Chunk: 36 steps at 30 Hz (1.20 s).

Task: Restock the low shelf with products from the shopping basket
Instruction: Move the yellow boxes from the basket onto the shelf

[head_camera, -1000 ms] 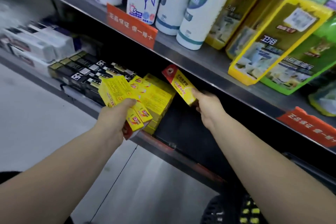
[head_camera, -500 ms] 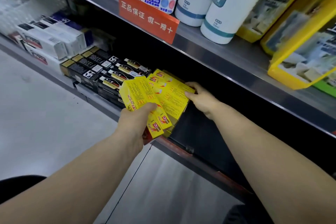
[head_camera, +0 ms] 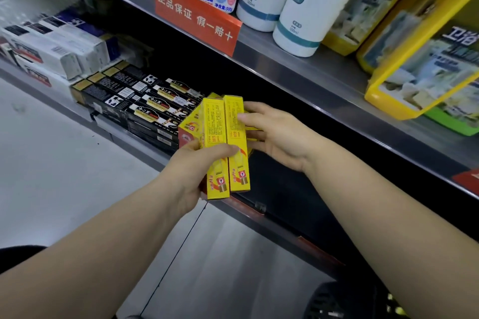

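Two long yellow boxes (head_camera: 215,132) are in the middle of the frame, side by side and touching, standing almost upright. Their narrow faces carry small red print above and a red picture near the lower ends. The left hand (head_camera: 191,171) grips them from the lower left, with the thumb across their front. The right hand (head_camera: 277,137) holds the right box by its upper edge. Behind them more yellow boxes lie on the dark low shelf (head_camera: 285,189). The shopping basket (head_camera: 334,300), of dark mesh, shows at the lower right.
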{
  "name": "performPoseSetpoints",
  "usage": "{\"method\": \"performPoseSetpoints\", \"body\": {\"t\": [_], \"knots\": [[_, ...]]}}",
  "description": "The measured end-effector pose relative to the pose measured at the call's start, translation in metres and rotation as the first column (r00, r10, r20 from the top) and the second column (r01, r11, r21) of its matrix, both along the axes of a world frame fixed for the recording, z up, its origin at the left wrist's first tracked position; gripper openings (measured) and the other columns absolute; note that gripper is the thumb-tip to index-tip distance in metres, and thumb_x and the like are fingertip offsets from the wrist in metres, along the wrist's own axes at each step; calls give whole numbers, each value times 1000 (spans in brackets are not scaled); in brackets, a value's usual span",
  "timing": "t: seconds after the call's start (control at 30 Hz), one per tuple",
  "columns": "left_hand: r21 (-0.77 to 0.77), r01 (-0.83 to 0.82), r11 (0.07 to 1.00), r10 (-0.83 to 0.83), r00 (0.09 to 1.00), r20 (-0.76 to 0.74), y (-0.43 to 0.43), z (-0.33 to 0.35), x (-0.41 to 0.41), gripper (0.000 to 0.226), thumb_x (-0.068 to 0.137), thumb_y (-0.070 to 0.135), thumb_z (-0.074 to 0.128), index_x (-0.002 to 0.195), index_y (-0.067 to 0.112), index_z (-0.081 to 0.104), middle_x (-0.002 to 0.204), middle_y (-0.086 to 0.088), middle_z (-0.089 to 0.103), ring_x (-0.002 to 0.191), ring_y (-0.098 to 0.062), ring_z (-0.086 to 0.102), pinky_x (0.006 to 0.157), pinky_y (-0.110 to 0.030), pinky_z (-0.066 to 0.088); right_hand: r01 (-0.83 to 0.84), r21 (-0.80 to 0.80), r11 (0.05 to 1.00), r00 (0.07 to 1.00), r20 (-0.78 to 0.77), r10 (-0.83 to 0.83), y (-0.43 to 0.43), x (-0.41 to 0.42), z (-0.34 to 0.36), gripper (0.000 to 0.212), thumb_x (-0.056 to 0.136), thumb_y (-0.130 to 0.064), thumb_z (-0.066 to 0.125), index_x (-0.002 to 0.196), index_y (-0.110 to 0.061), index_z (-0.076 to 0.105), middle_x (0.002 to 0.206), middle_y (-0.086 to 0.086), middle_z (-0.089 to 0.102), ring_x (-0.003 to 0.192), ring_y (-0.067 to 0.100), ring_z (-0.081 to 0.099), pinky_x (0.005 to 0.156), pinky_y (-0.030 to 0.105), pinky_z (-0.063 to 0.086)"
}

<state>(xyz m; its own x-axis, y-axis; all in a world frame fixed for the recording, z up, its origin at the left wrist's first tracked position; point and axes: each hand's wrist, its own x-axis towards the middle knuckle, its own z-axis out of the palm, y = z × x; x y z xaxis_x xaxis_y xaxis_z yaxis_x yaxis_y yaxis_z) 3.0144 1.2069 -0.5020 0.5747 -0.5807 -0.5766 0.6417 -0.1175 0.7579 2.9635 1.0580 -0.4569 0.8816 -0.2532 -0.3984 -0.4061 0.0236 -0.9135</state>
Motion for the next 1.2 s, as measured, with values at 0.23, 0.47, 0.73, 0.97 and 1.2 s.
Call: {"method": "performPoseSetpoints", "body": {"t": [0.23,0.47,0.73,0.97,1.2], "knots": [[-93,216,972,-220,975,-30,0,9,-8,50,55,31,77,102,18,68,91,-6,75,78,-22,73,59,-31,59,6,127,992,999,-50,0,-26,-30,6,58,77,-24,65,131,-31,46,108,3,69,96,22,68,86,36,55],[78,-88,993,89,996,-5,1,1,8,32,76,43,72,95,19,64,56,2,70,45,-15,65,53,-35,55,306,-13,952,939,-163,-304,-53,-52,-7,14,85,-34,62,88,-21,63,65,-3,70,56,9,67,50,19,53],[67,-165,984,167,986,-23,-7,-1,5,41,80,48,67,110,24,55,83,2,72,57,-13,69,55,-26,53,636,52,770,763,111,-637,-63,-16,-35,7,91,-35,57,93,-28,58,95,-6,65,83,7,64,73,26,57],[89,-192,977,192,981,12,-10,-1,10,35,88,40,54,117,22,47,75,-2,57,52,-14,60,39,-23,46,522,-379,765,843,88,-531,-66,33,-67,46,88,-46,57,127,-21,49,111,-4,54,100,14,50,82,27,38],[125,-200,972,200,980,12,-11,-8,11,59,87,38,60,136,21,32,89,-1,60,61,-13,62,34,-19,44,344,-430,835,923,-8,-384,-72,44,-89,35,92,-30,57,123,-16,48,105,2,55,93,15,52,66,21,41]]}}
